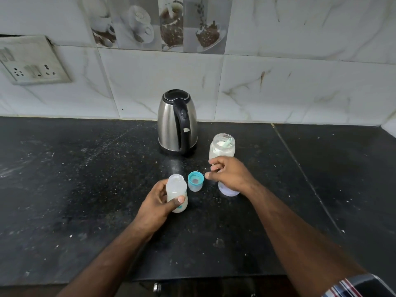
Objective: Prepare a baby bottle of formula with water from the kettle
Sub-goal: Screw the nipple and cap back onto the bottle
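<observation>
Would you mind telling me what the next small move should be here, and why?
Probably the right hand should pick up the teal collar and bring it to the bottle. The left hand holds the bottle upright, open-topped and already milky inside. The collar stands on the counter right beside it, with the right hand's fingertips close by, holding nothing that shows.
</observation>
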A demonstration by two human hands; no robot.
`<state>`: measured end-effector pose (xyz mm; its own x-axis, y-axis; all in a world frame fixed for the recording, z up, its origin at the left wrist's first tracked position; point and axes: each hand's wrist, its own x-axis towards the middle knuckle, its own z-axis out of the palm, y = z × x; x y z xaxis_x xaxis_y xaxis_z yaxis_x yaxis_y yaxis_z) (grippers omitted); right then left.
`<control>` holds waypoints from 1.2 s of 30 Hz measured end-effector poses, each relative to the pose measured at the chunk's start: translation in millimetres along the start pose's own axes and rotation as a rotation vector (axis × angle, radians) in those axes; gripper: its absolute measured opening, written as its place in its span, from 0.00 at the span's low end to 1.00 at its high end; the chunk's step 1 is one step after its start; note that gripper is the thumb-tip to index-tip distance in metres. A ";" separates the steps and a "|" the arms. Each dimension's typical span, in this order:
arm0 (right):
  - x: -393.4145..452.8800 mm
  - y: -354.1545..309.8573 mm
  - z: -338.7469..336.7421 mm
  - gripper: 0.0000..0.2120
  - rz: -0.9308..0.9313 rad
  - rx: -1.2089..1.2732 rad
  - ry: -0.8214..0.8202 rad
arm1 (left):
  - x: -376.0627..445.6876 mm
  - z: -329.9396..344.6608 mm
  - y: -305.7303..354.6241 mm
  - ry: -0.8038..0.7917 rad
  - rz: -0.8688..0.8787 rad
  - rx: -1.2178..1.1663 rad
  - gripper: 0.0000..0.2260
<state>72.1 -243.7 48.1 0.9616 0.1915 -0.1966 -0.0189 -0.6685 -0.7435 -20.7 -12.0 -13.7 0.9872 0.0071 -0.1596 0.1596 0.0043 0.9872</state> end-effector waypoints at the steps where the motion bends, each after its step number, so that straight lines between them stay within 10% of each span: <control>1: -1.2 3.8 6.5 0.30 -0.010 -0.025 -0.034 | -2.6 4.1 -3.7 0.008 -0.002 0.004 0.25; 10: 3.4 6.2 35.7 0.47 -0.131 -0.098 -0.111 | -13.1 25.5 -16.4 0.037 -0.043 0.115 0.23; 36: 7.3 -46.9 13.2 0.37 -0.276 0.111 -0.014 | 29.3 -11.3 39.1 -0.093 0.002 0.141 0.34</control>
<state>76.4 -201.5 73.2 0.9305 0.3660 0.0144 0.2125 -0.5074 -0.8351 14.4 -0.3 20.2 0.9830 -0.0854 -0.1626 0.1502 -0.1357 0.9793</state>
